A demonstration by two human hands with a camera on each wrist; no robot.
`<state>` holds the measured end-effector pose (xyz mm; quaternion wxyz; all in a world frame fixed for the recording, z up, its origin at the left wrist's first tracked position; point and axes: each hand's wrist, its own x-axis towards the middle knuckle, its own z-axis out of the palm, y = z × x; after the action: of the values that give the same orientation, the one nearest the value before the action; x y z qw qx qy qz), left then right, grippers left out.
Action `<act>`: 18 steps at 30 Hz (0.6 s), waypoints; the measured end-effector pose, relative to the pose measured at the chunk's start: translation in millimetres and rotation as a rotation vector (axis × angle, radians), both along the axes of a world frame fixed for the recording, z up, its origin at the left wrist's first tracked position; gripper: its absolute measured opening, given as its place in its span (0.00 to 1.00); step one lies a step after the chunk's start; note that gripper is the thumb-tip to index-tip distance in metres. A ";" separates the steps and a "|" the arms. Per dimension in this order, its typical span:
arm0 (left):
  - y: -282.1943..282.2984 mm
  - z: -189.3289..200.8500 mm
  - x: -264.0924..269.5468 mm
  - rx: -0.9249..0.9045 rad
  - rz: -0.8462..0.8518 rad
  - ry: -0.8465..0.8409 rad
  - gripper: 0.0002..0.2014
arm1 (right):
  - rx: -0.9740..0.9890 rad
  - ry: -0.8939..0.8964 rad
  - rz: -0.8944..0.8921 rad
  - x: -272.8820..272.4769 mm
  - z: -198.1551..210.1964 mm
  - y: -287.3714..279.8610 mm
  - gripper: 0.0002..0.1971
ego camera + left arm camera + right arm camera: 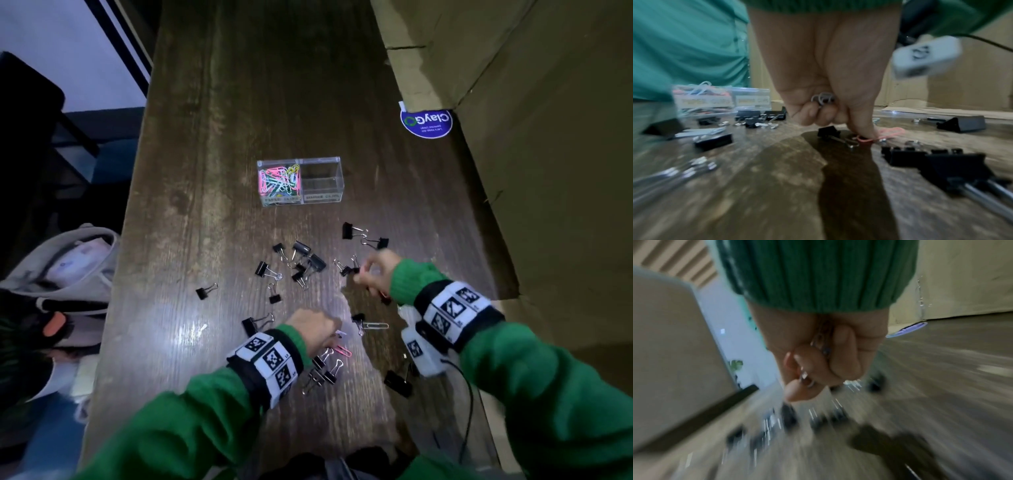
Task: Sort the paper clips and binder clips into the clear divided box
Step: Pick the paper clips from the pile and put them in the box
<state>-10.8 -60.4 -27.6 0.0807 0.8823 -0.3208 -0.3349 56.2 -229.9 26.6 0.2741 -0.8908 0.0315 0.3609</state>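
Note:
The clear divided box (337, 178) stands mid-table; its left compartment holds coloured paper clips (279, 180), its right one is bare. Several black binder clips (308, 258) lie scattered in front of it. My left hand (329, 337) is low over the table, fingers curled round grey paper clips (823, 99) in its palm, while one fingertip (865, 131) presses a pink paper clip (887, 132). My right hand (366, 270) hovers further right, motion-blurred, fingers curled round wiry paper clips (819, 341). A silver paper clip (375, 325) lies between the hands.
A large cardboard box (513, 102) walls the right side of the dark wooden table (239, 102), with a blue round sticker (426, 123) at its foot. A grey bag (68, 267) sits beyond the table's left edge.

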 end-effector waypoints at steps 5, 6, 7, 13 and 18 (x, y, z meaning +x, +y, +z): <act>19.9 3.7 -1.3 -0.042 0.129 -0.014 0.11 | 0.384 -0.199 -0.259 80.3 34.2 56.5 0.14; 23.9 4.6 -2.4 -0.068 0.147 -0.030 0.12 | 0.424 -0.216 -0.288 95.0 37.1 69.6 0.15; 28.0 7.9 -3.3 -0.083 0.164 -0.042 0.13 | 0.453 -0.226 -0.322 108.7 38.7 82.6 0.15; 54.6 15.7 6.2 -0.145 0.363 -0.056 0.11 | 0.513 -0.180 -0.534 165.3 24.7 136.0 0.10; 75.9 23.8 59.4 -0.167 0.557 -0.098 0.07 | 0.359 -0.220 -0.309 175.8 11.8 127.2 0.22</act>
<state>48.6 15.4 -3.9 0.2264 0.9418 -0.0963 -0.2291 232.0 -102.7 38.3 0.4814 -0.8464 0.0728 0.2156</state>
